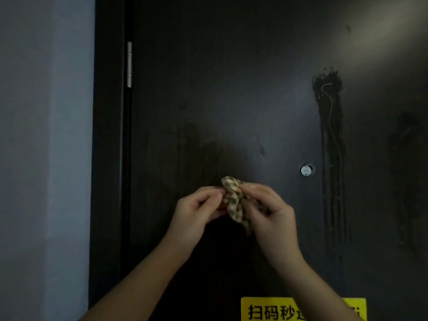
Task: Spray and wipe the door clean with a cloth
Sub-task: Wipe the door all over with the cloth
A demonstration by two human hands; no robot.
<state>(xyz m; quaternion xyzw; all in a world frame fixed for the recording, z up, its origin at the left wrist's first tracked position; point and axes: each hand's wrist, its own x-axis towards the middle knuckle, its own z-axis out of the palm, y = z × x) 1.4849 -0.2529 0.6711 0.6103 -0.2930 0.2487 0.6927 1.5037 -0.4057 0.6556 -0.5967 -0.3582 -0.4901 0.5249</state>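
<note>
A dark door (231, 89) fills the view, with wet streaks (331, 147) running down its right part from a splash mark. In front of the door's middle, both hands hold a small bunched cloth (234, 200), pale with a dark pattern. My left hand (196, 212) pinches its left side. My right hand (271, 209) grips its right side with curled fingers. No spray bottle is in view.
A round metal peephole (306, 170) sits right of the hands. A yellow sticker (266, 309) with black characters is at the bottom, partly behind my right forearm. A metal hinge (129, 64) marks the door's left edge, beside a grey-blue wall (46, 135).
</note>
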